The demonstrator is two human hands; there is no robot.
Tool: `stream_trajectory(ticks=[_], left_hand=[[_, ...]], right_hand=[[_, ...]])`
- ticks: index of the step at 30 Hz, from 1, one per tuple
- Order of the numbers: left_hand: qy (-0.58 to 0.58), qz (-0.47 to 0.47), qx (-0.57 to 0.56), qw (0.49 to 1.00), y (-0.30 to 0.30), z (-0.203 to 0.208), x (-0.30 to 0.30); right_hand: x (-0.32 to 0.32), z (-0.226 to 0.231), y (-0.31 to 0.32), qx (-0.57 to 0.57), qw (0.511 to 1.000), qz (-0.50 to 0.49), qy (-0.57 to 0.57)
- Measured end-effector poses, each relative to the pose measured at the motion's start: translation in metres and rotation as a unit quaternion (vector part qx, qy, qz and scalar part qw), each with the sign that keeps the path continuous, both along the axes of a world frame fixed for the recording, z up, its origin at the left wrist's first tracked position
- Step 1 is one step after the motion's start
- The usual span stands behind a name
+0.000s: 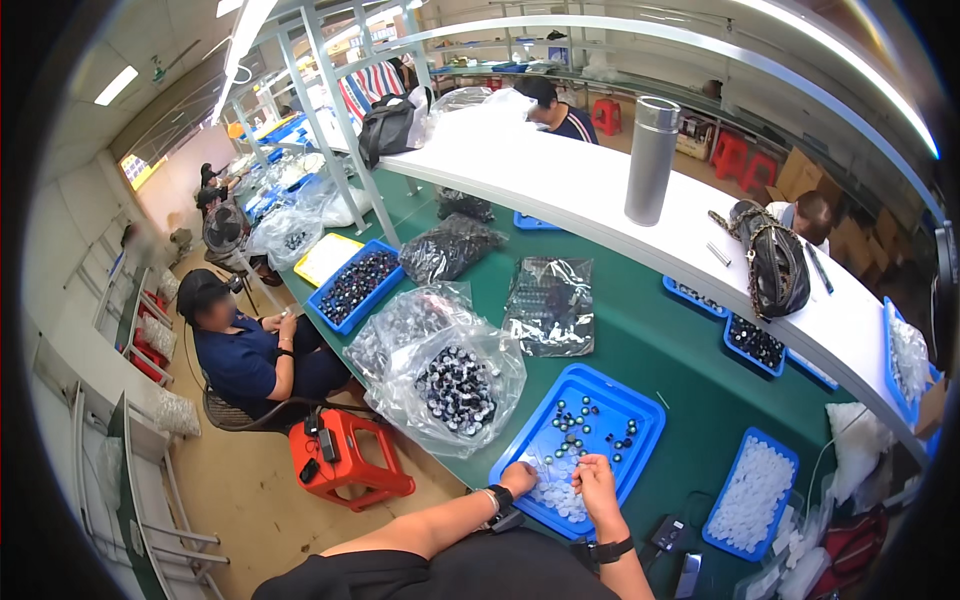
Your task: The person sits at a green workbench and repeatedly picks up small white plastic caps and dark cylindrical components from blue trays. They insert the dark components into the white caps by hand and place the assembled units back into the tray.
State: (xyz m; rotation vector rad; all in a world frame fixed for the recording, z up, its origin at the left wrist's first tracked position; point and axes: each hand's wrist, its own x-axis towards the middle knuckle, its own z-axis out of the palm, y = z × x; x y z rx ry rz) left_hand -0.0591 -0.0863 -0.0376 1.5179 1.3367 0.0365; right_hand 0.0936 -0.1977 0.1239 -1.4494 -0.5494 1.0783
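Observation:
A blue tray (641, 441) lies on the green table right in front of me. White round discs (560, 497) fill its near part, and dark shiny round pieces (572, 420) are scattered farther in. My left hand (518, 478) is at the tray's left side, fingers closed beside the discs; whatever is in them is too small to name. Over the right part of the discs, my right hand (597, 485) is raised with thumb and fingertips pinched together. What that pinch holds, if anything, I cannot make out.
A clear bag of dark and white round pieces (455, 392) lies left of the tray. On the right stands a blue tray of white discs (750, 492). A white shelf (560, 160) carrying a grey flask (652, 160) crosses beyond. A co-worker (240, 345) sits left, near a red stool (345, 455).

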Motion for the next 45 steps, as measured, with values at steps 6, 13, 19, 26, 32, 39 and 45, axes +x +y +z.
stream_trajectory(ticks=[6, 13, 19, 26, 32, 39, 45], left_hand=[[-0.222, 0.112, -0.244, 0.937, 0.006, 0.109, 0.000], [-0.385, 0.006, -0.325, 0.864, -0.003, 0.223, -0.007], [-0.477, -0.005, -0.341, 0.810, 0.005, 0.231, -0.008], [-0.519, 0.002, -0.357, 0.777, 0.022, 0.237, -0.020], [-0.520, 0.000, -0.362, 0.773, 0.034, 0.241, -0.026], [-0.562, 0.018, -0.381, 0.734, 0.060, 0.243, -0.044], [-0.528, 0.013, -0.451, 0.719, 0.066, 0.258, -0.042]], right_hand=[[-0.007, 0.041, -0.007, 0.039, 0.998, 0.004, -0.053], [-0.035, 0.079, 0.003, 0.049, 0.960, 0.001, -0.274], [-0.045, 0.085, 0.010, 0.039, 0.925, -0.038, -0.377], [-0.065, 0.103, 0.026, 0.039, 0.928, -0.029, -0.370], [-0.074, 0.110, 0.034, 0.002, 0.897, -0.046, -0.439], [-0.089, 0.128, 0.055, 0.084, 0.891, -0.130, -0.426], [-0.102, 0.140, 0.047, 0.042, 0.892, -0.171, -0.416]])
